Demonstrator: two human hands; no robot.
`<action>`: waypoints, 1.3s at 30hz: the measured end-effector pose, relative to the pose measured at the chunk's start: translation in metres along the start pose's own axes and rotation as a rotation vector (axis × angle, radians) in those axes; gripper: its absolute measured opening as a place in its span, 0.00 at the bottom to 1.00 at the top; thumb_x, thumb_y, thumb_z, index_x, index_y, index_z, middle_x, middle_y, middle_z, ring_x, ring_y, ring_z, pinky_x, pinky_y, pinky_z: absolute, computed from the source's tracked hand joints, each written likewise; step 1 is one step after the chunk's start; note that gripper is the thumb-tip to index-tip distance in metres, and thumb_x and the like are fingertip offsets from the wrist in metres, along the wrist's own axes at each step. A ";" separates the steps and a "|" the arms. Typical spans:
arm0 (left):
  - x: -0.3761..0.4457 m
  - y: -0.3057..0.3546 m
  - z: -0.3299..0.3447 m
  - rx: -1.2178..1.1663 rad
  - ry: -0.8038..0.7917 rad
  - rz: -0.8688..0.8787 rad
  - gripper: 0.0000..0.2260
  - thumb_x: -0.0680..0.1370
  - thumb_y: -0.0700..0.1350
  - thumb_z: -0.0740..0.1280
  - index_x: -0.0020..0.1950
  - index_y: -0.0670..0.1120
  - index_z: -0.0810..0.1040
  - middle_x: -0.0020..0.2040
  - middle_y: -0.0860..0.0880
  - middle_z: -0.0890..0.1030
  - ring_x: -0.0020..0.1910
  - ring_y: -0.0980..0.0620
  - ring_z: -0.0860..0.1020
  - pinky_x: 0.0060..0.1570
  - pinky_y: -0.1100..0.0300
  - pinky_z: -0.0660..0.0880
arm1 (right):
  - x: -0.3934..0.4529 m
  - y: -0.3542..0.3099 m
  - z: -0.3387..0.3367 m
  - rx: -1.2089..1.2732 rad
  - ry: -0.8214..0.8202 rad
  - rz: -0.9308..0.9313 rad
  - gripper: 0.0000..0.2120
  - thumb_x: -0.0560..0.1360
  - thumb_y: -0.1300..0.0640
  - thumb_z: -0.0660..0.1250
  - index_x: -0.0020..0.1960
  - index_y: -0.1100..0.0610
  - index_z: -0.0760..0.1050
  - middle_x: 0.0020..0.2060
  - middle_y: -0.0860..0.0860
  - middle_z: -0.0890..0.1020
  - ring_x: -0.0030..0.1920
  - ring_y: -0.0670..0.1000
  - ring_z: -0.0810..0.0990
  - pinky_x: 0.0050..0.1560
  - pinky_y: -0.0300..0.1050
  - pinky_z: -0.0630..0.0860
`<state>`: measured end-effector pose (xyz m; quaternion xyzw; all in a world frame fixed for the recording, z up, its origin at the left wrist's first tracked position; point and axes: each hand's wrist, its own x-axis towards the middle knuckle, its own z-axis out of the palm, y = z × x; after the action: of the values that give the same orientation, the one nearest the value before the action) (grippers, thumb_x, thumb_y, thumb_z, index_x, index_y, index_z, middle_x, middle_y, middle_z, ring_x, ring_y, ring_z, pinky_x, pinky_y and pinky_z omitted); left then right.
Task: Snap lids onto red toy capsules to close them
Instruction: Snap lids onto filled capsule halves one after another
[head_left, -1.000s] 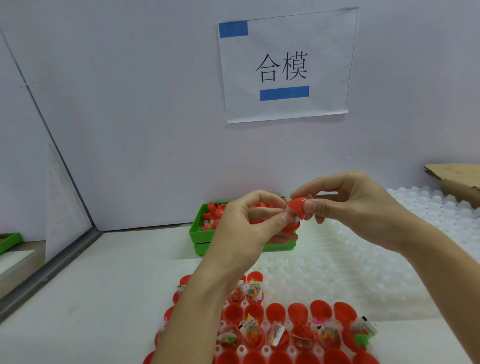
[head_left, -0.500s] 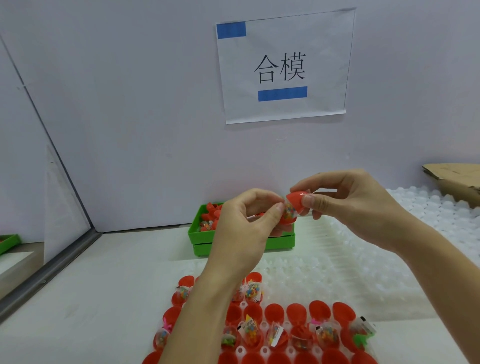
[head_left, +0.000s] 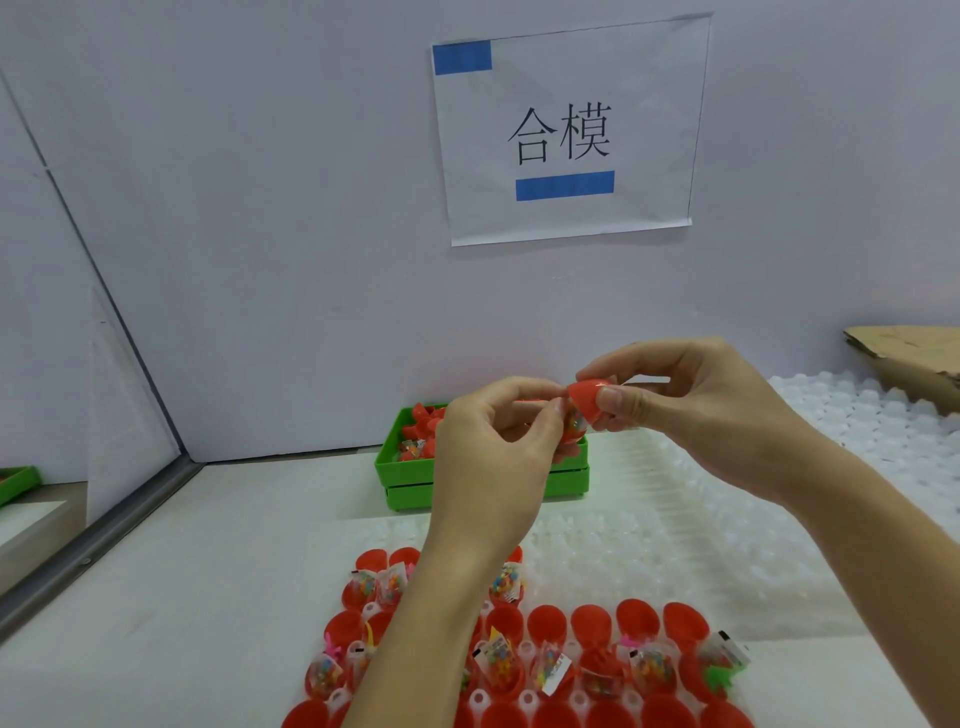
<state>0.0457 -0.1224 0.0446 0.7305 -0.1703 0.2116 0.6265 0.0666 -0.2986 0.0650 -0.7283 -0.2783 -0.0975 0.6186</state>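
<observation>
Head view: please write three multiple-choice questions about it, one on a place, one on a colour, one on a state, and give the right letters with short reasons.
1. Where is the green bin?
A. against the back wall
B. on the cardboard
C. on the tray of red halves

2. What colour are the two strips on the paper sign?
A. red
B. blue
C. green

3. What are both hands doing?
A. lying flat on the table
B. holding one red capsule together
C. reaching into the bin

Key: 1 A, the bin stands at the wall's foot. 2 B, both strips are blue. 3 B, the left hand and right hand pinch the red capsule with their fingers.
</observation>
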 end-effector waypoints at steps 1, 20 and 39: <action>0.000 0.000 0.001 0.013 -0.011 0.008 0.03 0.78 0.44 0.71 0.48 0.51 0.84 0.40 0.53 0.86 0.39 0.55 0.85 0.39 0.66 0.81 | 0.000 0.000 0.000 0.001 0.011 0.000 0.13 0.66 0.50 0.74 0.50 0.53 0.85 0.43 0.55 0.86 0.45 0.53 0.87 0.47 0.39 0.81; -0.002 0.003 0.000 0.092 0.021 0.119 0.12 0.77 0.43 0.72 0.60 0.49 0.83 0.46 0.56 0.86 0.44 0.59 0.84 0.44 0.69 0.79 | 0.001 -0.006 0.004 -0.073 0.050 -0.077 0.14 0.67 0.54 0.73 0.52 0.55 0.83 0.44 0.53 0.87 0.45 0.52 0.87 0.50 0.44 0.83; 0.002 0.008 -0.014 -0.067 -0.112 0.114 0.14 0.71 0.44 0.75 0.55 0.54 0.82 0.48 0.57 0.86 0.50 0.58 0.84 0.53 0.63 0.80 | -0.001 -0.013 0.005 -0.115 0.045 -0.143 0.13 0.66 0.57 0.73 0.50 0.56 0.81 0.44 0.48 0.86 0.43 0.49 0.87 0.43 0.37 0.81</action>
<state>0.0419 -0.1102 0.0543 0.7092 -0.2532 0.1998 0.6269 0.0581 -0.2931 0.0748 -0.7385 -0.3094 -0.1734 0.5735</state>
